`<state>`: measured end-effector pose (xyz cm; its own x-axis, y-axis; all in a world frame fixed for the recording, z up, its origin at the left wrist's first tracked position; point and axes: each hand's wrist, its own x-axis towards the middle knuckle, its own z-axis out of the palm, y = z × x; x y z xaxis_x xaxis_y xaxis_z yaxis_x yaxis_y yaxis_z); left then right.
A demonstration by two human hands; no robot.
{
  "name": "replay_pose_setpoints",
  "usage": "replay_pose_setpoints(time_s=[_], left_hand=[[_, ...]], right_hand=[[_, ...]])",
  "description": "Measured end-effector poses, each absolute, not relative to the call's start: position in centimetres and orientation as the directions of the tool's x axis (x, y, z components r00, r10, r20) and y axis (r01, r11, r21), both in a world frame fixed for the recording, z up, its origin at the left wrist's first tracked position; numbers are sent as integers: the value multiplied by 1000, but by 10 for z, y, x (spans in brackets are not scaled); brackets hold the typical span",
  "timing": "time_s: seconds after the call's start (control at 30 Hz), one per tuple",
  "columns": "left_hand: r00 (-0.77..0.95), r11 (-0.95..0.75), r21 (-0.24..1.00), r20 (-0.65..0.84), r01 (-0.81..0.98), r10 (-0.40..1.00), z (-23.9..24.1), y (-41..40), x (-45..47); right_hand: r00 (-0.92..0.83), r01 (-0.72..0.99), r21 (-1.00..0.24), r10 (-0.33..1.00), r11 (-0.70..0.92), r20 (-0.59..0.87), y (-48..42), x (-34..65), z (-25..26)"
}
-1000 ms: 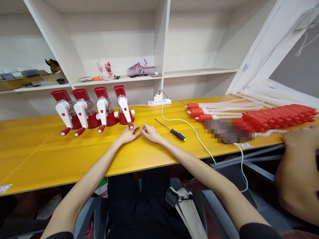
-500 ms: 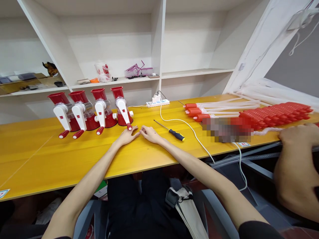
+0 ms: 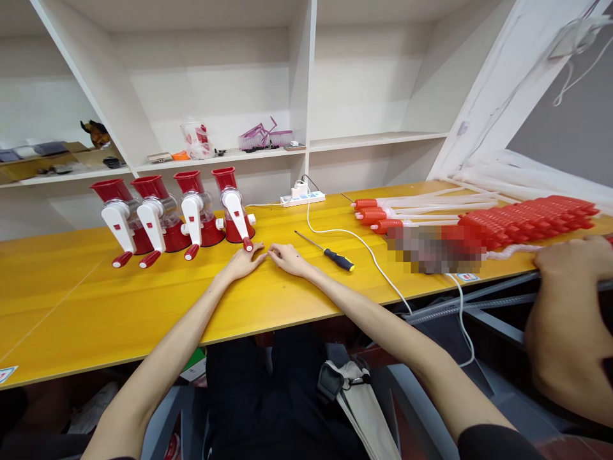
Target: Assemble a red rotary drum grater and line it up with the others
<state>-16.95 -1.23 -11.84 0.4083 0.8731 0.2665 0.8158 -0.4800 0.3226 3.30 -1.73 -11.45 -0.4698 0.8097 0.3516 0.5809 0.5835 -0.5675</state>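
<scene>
My left hand (image 3: pixel 242 264) rests palm down on the yellow table with its fingers apart. Just beyond it stands a red and white rotary grater (image 3: pixel 234 211), whose crank handle hangs down by my fingers. My right hand (image 3: pixel 286 259) lies on the tabletop too, its fingertips close to those of the left; it holds nothing that I can see. To the right of it a screwdriver (image 3: pixel 338 258) with a black and yellow handle lies on the wood. More graters (image 3: pixel 196 211) of the same kind stand upright in a row at the left.
A white cable (image 3: pixel 354 235) runs from a power strip (image 3: pixel 302 199) across the yellow table (image 3: pixel 143 319) and over its front edge. Red ribbed plastic pieces (image 3: pixel 527 220) with pale tubes lie at the right, near another person's arm (image 3: pixel 569 306). White shelves (image 3: pixel 378 139) stand behind.
</scene>
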Motion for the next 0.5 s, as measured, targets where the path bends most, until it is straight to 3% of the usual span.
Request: replay_pose_setpoints(time_s=[0.5], left_hand=[[360, -428, 398, 236, 812, 903, -116, -14, -169]], right_hand=[[-494, 551, -584, 797, 597, 348, -17, 32, -118]])
